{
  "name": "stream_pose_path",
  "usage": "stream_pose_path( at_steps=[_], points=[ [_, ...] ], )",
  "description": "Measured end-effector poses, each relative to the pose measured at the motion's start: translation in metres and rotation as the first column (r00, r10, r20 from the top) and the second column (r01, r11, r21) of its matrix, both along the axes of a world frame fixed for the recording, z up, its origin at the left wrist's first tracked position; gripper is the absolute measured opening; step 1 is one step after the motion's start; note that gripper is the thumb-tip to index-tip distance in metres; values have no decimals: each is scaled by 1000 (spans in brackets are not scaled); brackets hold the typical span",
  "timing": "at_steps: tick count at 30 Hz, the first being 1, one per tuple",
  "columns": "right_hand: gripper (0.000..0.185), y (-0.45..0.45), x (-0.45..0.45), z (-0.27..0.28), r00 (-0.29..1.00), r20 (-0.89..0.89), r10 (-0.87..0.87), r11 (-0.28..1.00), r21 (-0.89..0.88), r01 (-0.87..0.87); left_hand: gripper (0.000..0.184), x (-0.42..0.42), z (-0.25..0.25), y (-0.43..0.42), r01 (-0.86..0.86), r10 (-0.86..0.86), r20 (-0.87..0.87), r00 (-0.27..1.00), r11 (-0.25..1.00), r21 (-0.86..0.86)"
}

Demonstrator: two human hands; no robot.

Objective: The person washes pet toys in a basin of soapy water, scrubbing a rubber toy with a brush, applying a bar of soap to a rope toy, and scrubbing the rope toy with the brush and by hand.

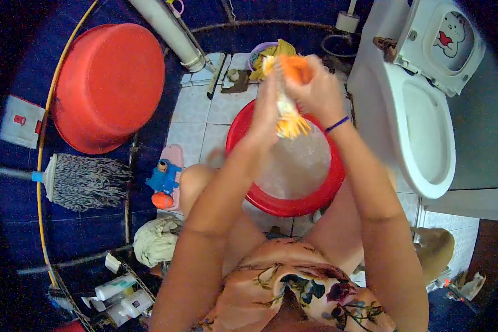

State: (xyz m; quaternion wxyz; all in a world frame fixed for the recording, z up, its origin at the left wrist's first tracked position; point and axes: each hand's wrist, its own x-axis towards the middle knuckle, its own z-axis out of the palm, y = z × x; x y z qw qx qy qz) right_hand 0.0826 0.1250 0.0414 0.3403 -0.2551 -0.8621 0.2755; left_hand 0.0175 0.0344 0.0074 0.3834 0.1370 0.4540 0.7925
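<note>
Both hands are raised over a red basin (pixel 243 193) of cloudy, sudsy water. Between them is an orange-and-white item with a yellow-orange fringe (pixel 293 126); its exact kind is unclear, and motion blurs it. My right hand (pixel 322 94), with a dark band at the wrist, is closed around the orange part. On the other side, my left hand (pixel 265 113) presses against the item, its fingers pointing up and partly hidden. The fringe hangs down above the water.
A toilet (pixel 426 133) with its lid raised stands on the right. Left are a large red tub (pixel 110 88), a mop head (pixel 88 182) and bottles (pixel 135 303). A purple bowl with yellow cloth (pixel 282 50) sits behind the basin. Blue and orange toys (pixel 165 176) lie left.
</note>
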Motion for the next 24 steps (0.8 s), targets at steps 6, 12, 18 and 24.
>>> stream_pose_path(
  at_steps=[6,12,18,24],
  points=[
    [45,2,-8,-3,986,-159,53,998,-24,-58,50,-2,13,-8,31,-30,53,998,999,-18],
    [31,42,4,1,802,-579,-144,130,-815,-565,54,-15,25,-16,140,-185,214,959,968,208],
    [36,36,5,-8,804,-594,11,-11,-804,-594,48,-15,39,-27,210,-254,165,953,947,245],
    [47,16,19,35,667,-739,100,295,-618,-729,49,-19,36,-26,37,-59,137,989,987,157]
  ],
)
